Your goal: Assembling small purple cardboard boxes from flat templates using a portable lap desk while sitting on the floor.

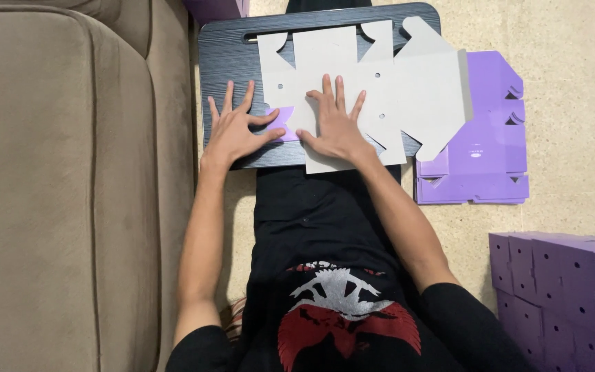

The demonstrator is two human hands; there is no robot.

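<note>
A flat die-cut cardboard box blank (pixel 408 89), grey side up, lies on a dark lap tray (pixel 228 55) across my legs. My left hand (pixel 237 127) rests palm down with fingers spread on the tray, its thumb pressing a small purple flap (pixel 282 124) folded over at the blank's left edge. My right hand (pixel 335 124) lies flat on the blank's lower middle, fingers pointing away from me, pinning the cardboard down. Neither hand grips anything.
A stack of flat purple box blanks (pixel 483 151) lies on the beige floor right of the tray. Several assembled purple boxes (pixel 559 289) stand at the lower right. A brown sofa (pixel 70 186) fills the left side.
</note>
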